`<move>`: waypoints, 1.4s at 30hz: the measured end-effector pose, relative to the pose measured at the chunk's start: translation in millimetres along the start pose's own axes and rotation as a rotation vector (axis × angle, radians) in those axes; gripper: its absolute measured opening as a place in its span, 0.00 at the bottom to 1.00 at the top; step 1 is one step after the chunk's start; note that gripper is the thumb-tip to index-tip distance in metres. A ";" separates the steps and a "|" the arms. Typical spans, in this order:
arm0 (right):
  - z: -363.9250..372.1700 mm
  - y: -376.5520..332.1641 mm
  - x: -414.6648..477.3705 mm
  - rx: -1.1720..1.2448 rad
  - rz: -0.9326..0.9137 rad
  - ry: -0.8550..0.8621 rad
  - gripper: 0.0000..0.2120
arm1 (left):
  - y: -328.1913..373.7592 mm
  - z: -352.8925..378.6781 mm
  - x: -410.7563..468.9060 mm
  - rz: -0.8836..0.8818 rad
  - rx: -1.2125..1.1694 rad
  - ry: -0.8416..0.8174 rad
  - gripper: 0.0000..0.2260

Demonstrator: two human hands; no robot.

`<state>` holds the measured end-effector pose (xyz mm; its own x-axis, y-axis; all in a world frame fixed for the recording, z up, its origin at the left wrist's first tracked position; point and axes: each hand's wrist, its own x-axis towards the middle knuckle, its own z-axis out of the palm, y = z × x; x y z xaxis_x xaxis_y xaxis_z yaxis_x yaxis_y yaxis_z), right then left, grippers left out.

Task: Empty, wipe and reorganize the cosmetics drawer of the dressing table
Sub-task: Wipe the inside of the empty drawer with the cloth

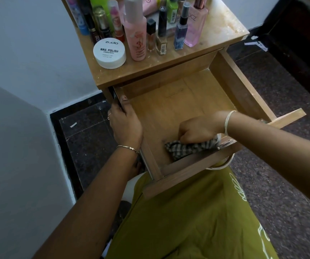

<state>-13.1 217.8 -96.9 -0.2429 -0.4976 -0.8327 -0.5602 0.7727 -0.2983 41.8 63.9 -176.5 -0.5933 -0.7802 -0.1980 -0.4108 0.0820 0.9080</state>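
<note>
The wooden drawer [169,103] is pulled far out of the dressing table, and its inside holds only the cloth. My right hand [199,129] grips a checked cloth [189,147] and presses it on the drawer floor near the front right corner. My left hand [125,122] holds the drawer's left side wall, thumb inside, fingers curled over the outer edge. The cosmetics stand on the table top [223,25]: a white nail polish wipes jar [110,53], a pink spray bottle [135,32], a pink perfume bottle [196,25] and several small bottles.
A grey wall [19,146] runs close on the left, with a strip of dark speckled floor [87,135] beside the drawer. Dark floor also lies to the right. The drawer front [188,176] touches my green garment. A white scrap [257,43] lies on the floor at right.
</note>
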 end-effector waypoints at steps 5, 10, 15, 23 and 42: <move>-12.1 28.9 -21.5 -0.114 0.244 0.042 0.15 | 1.4 0.3 1.1 0.001 0.023 0.002 0.20; -13.1 64.4 -36.9 -0.441 0.489 0.092 0.09 | 1.2 0.0 1.9 0.011 0.028 -0.003 0.20; 5.2 72.8 -26.1 -0.575 0.512 0.124 0.14 | -1.8 0.3 3.1 0.008 0.014 -0.002 0.22; 4.3 85.4 -4.4 -0.288 0.575 0.443 0.14 | -1.3 -0.9 3.1 0.027 0.017 -0.005 0.20; -54.6 70.1 60.7 0.240 0.712 0.749 0.31 | -0.3 -1.5 3.3 0.052 0.060 0.008 0.21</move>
<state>-110.3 220.3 -142.9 -0.9254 0.0473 -0.3760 0.0540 0.9985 -0.0073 41.0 60.4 -176.9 -0.6094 -0.7789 -0.1482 -0.4206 0.1591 0.8932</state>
